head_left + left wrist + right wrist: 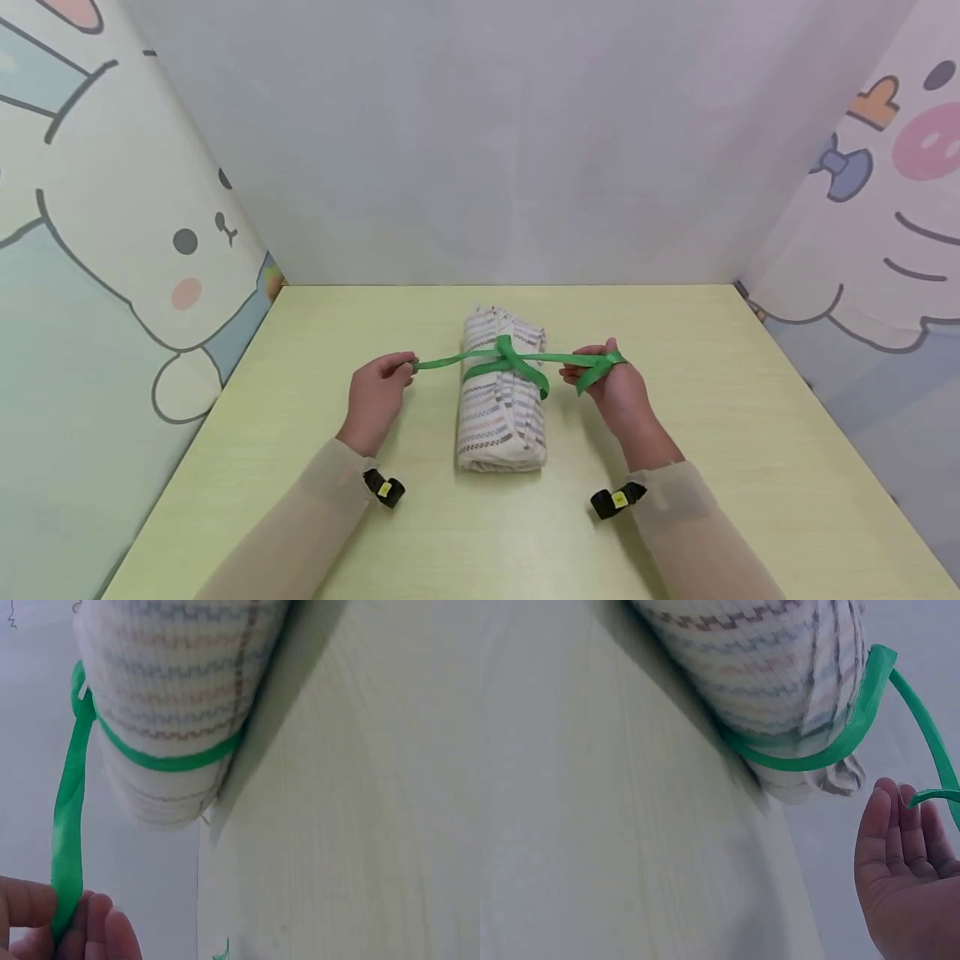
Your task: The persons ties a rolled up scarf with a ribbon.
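Observation:
In the head view, a rolled cloth bundle [501,425], white with patterned stripes, lies on the table with a green ribbon [517,360] tied around its middle. My left hand [377,398] pinches one ribbon tail left of the bundle. The left wrist view shows that ribbon [69,817] running down between thumb and fingers. Right of the bundle, the other tail stretches to my right hand [618,396], where it bends around the thumb and its loose end hangs down. The right wrist view shows the slightly bent fingers [874,832] beside the ribbon's end; the thumb is out of that frame.
The pale yellow table [735,400] runs back to a plain grey-white wall [480,150]. Side panels with cartoon animals [135,208] stand left and right. A black strap with a small device [384,488] sits at each sleeve cuff.

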Motion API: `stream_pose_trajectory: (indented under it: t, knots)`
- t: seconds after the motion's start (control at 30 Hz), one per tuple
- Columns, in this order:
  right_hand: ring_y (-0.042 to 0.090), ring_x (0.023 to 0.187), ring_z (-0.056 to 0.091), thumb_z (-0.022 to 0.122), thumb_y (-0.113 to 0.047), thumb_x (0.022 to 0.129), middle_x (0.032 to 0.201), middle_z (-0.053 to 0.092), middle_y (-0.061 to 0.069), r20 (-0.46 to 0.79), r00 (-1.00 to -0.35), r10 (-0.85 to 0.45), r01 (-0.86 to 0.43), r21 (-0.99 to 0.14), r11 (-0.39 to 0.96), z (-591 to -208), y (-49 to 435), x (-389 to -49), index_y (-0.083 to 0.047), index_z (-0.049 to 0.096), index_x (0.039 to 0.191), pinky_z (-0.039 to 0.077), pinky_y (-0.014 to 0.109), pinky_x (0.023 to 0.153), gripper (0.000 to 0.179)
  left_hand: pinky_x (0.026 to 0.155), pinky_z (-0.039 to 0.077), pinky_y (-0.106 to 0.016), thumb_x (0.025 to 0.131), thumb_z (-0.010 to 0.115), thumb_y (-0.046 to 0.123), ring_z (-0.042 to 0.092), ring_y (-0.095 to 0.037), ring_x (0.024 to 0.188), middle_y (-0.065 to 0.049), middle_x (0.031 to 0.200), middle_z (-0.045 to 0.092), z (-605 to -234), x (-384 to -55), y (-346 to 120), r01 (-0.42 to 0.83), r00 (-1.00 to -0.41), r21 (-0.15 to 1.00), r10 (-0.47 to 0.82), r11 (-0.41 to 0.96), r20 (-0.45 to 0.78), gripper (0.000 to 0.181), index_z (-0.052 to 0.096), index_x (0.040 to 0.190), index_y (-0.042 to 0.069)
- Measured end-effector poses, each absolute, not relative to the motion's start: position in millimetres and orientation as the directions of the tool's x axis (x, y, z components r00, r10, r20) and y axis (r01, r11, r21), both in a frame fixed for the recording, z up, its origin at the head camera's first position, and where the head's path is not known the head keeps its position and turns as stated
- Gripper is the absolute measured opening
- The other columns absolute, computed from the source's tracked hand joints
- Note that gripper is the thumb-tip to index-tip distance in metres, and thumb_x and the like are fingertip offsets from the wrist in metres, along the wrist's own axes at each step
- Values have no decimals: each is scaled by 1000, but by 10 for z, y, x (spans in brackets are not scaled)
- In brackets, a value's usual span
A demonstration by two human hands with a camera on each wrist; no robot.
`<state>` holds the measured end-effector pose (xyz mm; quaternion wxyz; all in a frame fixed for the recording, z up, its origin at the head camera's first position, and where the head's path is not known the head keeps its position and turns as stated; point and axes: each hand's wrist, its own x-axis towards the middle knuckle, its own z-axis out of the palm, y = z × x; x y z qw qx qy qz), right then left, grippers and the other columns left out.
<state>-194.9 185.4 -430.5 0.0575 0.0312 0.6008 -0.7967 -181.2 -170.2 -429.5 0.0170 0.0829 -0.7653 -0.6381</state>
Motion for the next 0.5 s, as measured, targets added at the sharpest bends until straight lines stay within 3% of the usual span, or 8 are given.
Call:
stream_pose_trajectory:
  t: [0.23,0.5]
  knots:
    - [25,93,73,34,-55,108,96,73,10,-147,-986,-79,163,-956,-245,-4340,2033,-1948,2,58,116,58,35,90,63,97,52,-47,101,70,29,68,-34,108,-11,112,72,-4259,-1769,-2092,-162,-978,942,-172,295,-115,32,73,122,5]
    - [27,93,75,36,-55,108,95,72,14,-173,-979,-108,190,-965,-179,-4356,2311,-1942,-1,64,110,59,36,88,61,83,53,-33,103,67,30,68,-31,104,-14,110,73,-4273,-1737,-2442,-192,-974,880,-196,435,-116,33,72,121,3]
